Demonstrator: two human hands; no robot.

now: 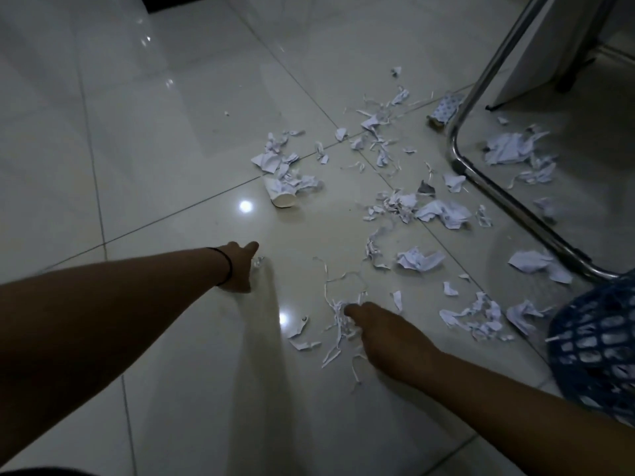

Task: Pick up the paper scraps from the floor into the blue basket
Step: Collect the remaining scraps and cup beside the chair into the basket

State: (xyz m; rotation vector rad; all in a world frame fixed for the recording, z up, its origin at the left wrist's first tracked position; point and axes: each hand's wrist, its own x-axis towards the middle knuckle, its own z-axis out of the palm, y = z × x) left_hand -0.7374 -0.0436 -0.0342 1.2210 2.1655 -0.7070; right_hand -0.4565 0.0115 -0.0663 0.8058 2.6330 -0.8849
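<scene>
Both bare forearms reach out over the glossy white tiled floor (171, 149). At 6 o'clock the right hand (385, 333) pinches a tangle of thin white paper strips (338, 324), long axis running 12 to 6. At 9 o'clock the left hand (238, 267) touches a tiny scrap (258, 261); its grip cannot be told. At 3 o'clock, nearer the right hand, sits the blue lattice plastic basket (598, 341), so that hand seems likelier to carry across.

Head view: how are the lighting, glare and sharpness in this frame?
Head view: dim overall; two bright glare spots on the glossy floor tiles; paper scraps readable mid-frame; left hand and right hand dark, finger detail lost; blue basket cropped at the right edge; wide-angle bending of tile lines.
</scene>
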